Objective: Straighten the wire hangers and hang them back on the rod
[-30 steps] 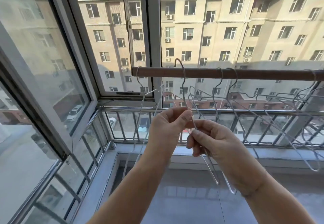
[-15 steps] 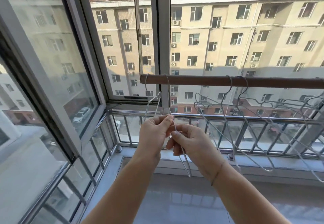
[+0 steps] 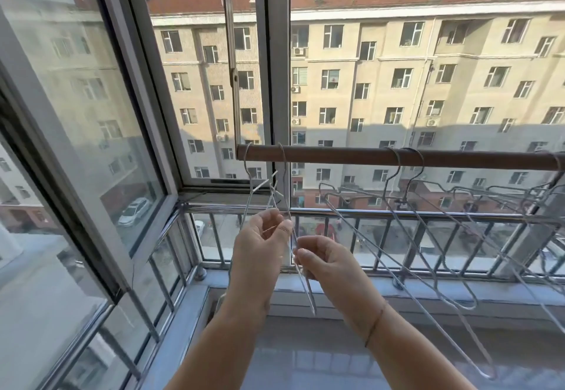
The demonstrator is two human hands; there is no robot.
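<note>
Wire hanger (image 3: 301,270) is hanging by its hook from the brown rod (image 3: 351,156) near its left end, with the left hand (image 3: 263,237) and right hand (image 3: 321,259) each pinching its squeezed-together arms, grips closed on the wire. Spreading those arms apart evenly, while the hook is sitting on the rod, looks like the sound way to true it. Since half a second ago, the right hand is gripping lower, and the view is tilting upward.

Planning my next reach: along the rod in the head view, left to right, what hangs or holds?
Leftmost hanger hook → held hanger's hook, with left hand and right hand below → two hooks mid-rod.
</note>
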